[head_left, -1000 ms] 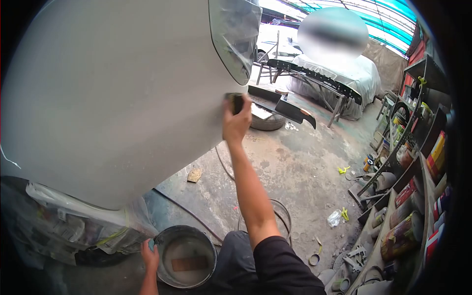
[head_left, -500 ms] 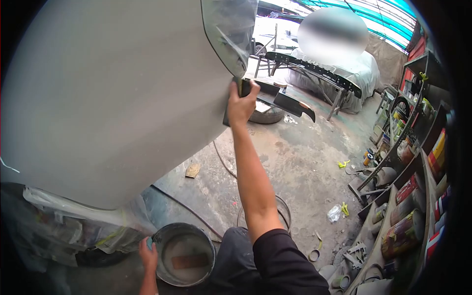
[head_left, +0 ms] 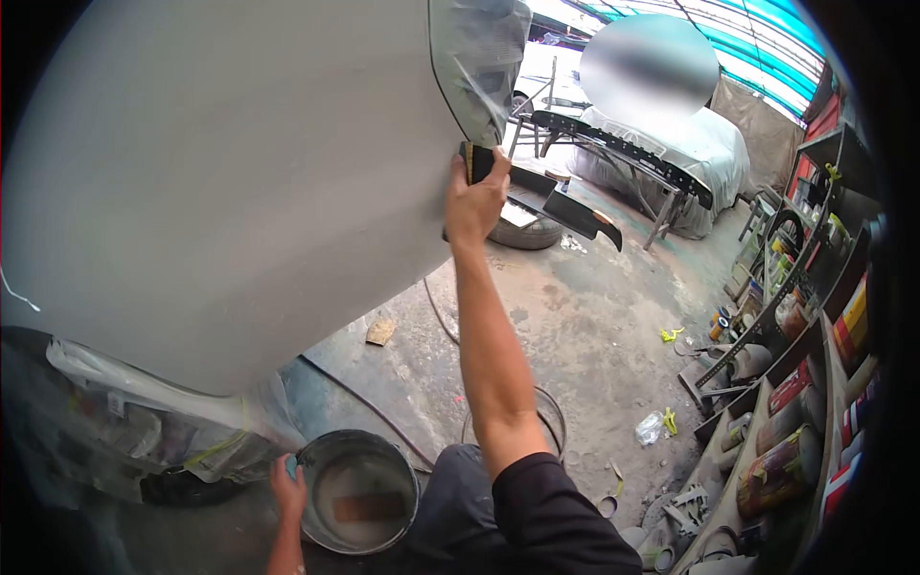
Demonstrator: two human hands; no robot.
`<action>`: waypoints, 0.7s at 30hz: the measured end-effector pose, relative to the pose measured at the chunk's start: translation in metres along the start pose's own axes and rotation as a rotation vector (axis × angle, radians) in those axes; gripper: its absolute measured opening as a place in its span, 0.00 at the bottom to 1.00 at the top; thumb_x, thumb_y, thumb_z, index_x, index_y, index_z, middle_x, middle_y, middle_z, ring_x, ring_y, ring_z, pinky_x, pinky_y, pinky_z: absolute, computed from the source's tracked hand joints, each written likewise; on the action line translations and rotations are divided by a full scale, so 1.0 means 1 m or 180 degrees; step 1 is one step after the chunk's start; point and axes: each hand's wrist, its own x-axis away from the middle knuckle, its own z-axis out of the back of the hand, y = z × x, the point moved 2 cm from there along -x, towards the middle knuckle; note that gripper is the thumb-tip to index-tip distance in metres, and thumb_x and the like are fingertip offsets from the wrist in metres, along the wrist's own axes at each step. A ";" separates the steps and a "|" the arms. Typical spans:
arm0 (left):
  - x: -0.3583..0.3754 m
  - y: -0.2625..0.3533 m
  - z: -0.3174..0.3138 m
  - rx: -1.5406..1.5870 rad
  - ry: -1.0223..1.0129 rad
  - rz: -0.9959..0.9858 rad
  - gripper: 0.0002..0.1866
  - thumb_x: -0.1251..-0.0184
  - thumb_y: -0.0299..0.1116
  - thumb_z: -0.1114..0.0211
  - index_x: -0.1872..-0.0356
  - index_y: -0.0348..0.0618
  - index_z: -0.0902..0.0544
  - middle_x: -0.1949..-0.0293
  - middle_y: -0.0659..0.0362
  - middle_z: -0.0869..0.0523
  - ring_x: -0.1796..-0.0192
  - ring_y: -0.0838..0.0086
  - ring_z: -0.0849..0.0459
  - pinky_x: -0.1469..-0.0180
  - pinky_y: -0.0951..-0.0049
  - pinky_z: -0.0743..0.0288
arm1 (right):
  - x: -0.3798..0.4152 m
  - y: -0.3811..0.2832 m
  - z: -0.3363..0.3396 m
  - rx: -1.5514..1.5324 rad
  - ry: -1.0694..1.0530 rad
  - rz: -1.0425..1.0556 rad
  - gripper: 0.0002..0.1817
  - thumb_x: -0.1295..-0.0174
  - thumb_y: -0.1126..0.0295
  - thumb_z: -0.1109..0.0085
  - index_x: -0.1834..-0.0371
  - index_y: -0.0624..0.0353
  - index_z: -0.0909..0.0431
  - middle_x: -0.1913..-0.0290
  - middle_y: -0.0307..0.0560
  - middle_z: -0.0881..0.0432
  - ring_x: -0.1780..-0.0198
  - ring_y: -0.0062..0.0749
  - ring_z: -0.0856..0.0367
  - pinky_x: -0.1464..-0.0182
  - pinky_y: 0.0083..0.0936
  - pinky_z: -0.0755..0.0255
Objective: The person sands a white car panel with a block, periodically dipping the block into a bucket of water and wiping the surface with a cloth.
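Observation:
My right hand is stretched forward, its fingers wrapped round a dark sanding block with a yellowish layer along one side. It presses the block at the right edge of a large grey car panel. Low on the left, my left hand is closed on a small teal piece, whose kind I cannot make out. That hand is beside the rim of a round dark bucket. Cloudy water fills the bucket's bottom, with a brown rectangular piece in it.
Plastic film and masking paper cover neighbouring car parts. Behind my hand, a black trim piece lies above a tyre. A hose crosses the floor. Shelves with paint cans line the right; a person stands farther back.
My right hand and the block have shifted slightly up and right along the panel's edge. The view has turned a little. My left hand stays by the bucket.

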 end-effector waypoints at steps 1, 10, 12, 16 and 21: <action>0.001 0.000 0.001 0.0015 -0.0014 0.0019 0.21 0.35 0.26 0.30 0.41 0.37 0.19 0.47 0.41 0.17 0.42 0.39 0.19 0.38 0.47 0.25 | 0.015 -0.012 -0.002 0.0027 0.0028 0.0308 0.25 0.31 0.64 0.31 0.33 0.58 0.24 0.47 0.59 0.16 0.48 0.57 0.15 0.45 0.46 0.20; -0.003 0.007 0.001 0.0076 0.0013 0.0097 0.21 0.35 0.26 0.30 0.41 0.37 0.20 0.47 0.41 0.16 0.42 0.39 0.19 0.39 0.46 0.25 | 0.004 0.010 -0.002 0.0009 -0.0257 0.0838 0.29 0.33 0.65 0.26 0.31 0.57 0.24 0.50 0.60 0.16 0.50 0.55 0.13 0.47 0.46 0.19; 0.000 0.013 0.009 0.0103 0.0008 0.0143 0.21 0.36 0.27 0.30 0.41 0.38 0.19 0.47 0.42 0.16 0.42 0.39 0.19 0.39 0.46 0.25 | 0.003 0.008 0.001 -0.0075 -0.0120 0.0541 0.27 0.31 0.64 0.27 0.32 0.60 0.23 0.49 0.62 0.15 0.50 0.56 0.13 0.49 0.45 0.19; -0.002 0.004 0.001 -0.0049 0.0025 0.0177 0.22 0.37 0.28 0.28 0.41 0.41 0.18 0.47 0.42 0.15 0.42 0.40 0.18 0.39 0.46 0.24 | 0.091 -0.053 -0.035 0.0290 -0.0543 0.1994 0.26 0.30 0.67 0.31 0.30 0.58 0.24 0.48 0.58 0.16 0.52 0.50 0.14 0.49 0.45 0.19; -0.003 0.001 -0.001 -0.0089 0.0026 0.0204 0.23 0.38 0.30 0.27 0.40 0.43 0.19 0.48 0.43 0.15 0.43 0.40 0.18 0.40 0.47 0.23 | 0.163 -0.140 -0.038 -0.0008 -0.1649 0.3618 0.31 0.35 0.65 0.32 0.26 0.45 0.23 0.44 0.47 0.16 0.46 0.42 0.16 0.50 0.40 0.17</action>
